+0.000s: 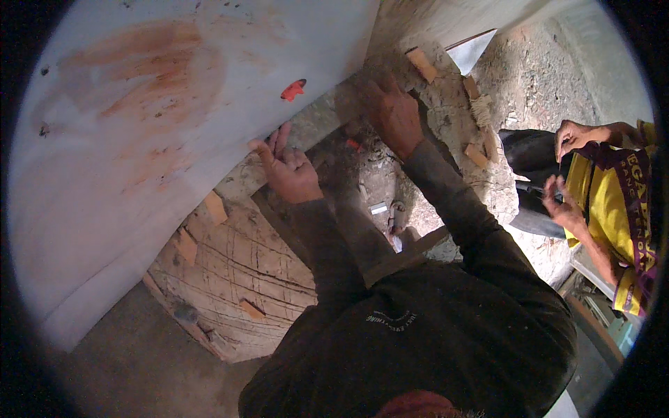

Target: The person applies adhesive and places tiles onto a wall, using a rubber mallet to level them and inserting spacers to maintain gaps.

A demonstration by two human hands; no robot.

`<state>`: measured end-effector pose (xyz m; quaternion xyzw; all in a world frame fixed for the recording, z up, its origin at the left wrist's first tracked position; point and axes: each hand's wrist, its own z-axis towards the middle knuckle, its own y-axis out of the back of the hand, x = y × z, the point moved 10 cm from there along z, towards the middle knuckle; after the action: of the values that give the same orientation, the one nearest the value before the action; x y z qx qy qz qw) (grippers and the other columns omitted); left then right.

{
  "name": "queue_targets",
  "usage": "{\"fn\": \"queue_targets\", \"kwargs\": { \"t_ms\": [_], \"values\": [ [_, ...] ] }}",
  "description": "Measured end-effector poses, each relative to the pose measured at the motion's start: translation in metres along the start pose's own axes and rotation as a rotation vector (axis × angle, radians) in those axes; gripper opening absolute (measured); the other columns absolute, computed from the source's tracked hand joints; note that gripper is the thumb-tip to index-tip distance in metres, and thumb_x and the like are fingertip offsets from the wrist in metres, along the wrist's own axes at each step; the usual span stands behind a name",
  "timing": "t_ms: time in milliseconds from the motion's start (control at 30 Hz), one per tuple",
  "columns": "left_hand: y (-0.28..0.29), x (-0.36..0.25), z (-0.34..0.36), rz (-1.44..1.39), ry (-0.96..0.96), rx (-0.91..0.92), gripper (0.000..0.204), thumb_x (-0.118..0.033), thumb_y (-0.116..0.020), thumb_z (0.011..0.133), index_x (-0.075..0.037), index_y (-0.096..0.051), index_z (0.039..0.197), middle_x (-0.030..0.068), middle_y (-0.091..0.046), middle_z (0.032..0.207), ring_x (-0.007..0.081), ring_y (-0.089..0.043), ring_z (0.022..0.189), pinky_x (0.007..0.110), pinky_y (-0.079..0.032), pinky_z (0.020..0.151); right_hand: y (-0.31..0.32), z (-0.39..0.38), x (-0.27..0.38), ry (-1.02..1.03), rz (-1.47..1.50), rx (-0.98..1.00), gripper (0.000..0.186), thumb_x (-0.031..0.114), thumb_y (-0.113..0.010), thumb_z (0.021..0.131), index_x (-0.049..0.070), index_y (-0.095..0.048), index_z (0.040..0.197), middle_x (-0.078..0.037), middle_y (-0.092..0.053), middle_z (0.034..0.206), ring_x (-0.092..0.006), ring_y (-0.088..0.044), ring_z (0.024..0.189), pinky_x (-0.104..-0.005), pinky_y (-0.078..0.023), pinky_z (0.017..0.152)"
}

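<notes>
By my judgement the work was partway along: the mortar bed (268,268) was already spread and scored, with small brown blocks (421,65) set about it, while the opening (380,191) lay uncovered and the pale panel (188,139) looked unsettled. The panel rose over the bed's far left side, its lower edge slanting from near the left corner toward the far end; its top ran out of sight, so I couldn't tell its long axis. My left hand (289,173) was half open at that edge, grip unclear. My right hand (395,115) was beside the opening's far edge, its fingertips too shadowed to read.
</notes>
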<state>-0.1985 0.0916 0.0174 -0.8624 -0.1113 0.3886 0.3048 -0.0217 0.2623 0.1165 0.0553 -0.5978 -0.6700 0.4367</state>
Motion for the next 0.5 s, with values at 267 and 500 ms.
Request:
{"fn": "queue_targets", "kwargs": {
  "t_ms": [267,500],
  "values": [
    [-0.005,0.001,-0.003,0.016,0.015,0.032,0.076,-0.056,-0.064,0.092,0.006,-0.045,0.131,0.0244,-0.059,0.133,0.0037,-0.031,0.046,0.016,-0.031,0.046,-0.02,-0.004,-0.006,-0.052,0.079,-0.015,0.043,0.014,-0.068,0.082,0.014,-0.061,0.125,-0.02,-0.059,0.111,-0.041,-0.066,0.088,-0.0487,-0.056,0.071],
    [-0.008,-0.007,-0.008,0.104,-0.046,0.075,0.076,-0.061,-0.056,0.095,0.006,-0.048,0.132,0.0212,-0.061,0.13,0.0035,-0.03,0.05,0.018,-0.029,0.051,-0.029,-0.014,-0.001,-0.017,0.007,-0.099,0.054,0.014,-0.071,0.074,0.009,-0.058,0.126,-0.02,-0.059,0.115,-0.0434,-0.065,0.091,-0.0516,-0.056,0.069]
  ]
}}
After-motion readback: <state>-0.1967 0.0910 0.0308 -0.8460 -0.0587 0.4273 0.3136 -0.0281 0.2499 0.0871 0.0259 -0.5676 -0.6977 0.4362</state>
